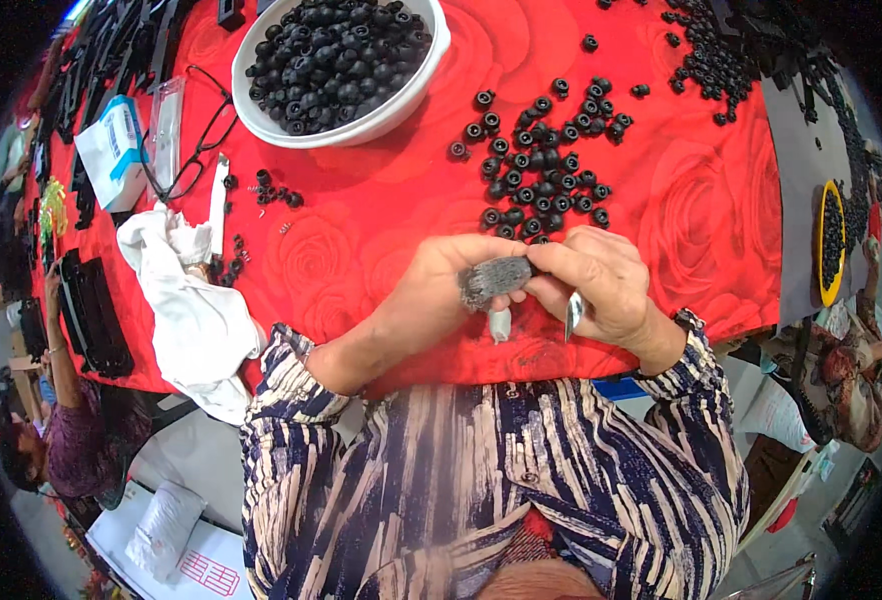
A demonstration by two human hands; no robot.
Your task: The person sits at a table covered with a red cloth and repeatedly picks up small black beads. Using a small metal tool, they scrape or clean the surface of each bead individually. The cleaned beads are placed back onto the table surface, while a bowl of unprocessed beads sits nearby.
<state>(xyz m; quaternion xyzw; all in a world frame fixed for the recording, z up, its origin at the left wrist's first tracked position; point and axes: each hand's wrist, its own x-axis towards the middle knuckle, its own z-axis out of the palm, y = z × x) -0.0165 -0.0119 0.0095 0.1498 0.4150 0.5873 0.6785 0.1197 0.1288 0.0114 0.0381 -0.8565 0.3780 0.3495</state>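
Observation:
My left hand [431, 285] is closed over the front of the red cloth. A grey, rough-textured cover [499, 281] lies along its thumb side, and a whitish finger cover [501, 324] shows below. Against the tip of the grey cover, my right hand [598, 285] pinches; any small piece between the two hands is hidden. From the right fingers sticks a shiny, pointed metal tool [574, 312], tilted downward. Just beyond the hands, several small black ring-shaped plastic parts [546, 180] lie scattered.
A white bowl [439, 60] heaped with black parts [336, 65] stands at the far left-centre. Eyeglasses [199, 160], a white cloth [196, 330] and a small box [113, 150] lie left. A yellow-rimmed tray [826, 290] is far right. Another person [86, 440] sits at the left.

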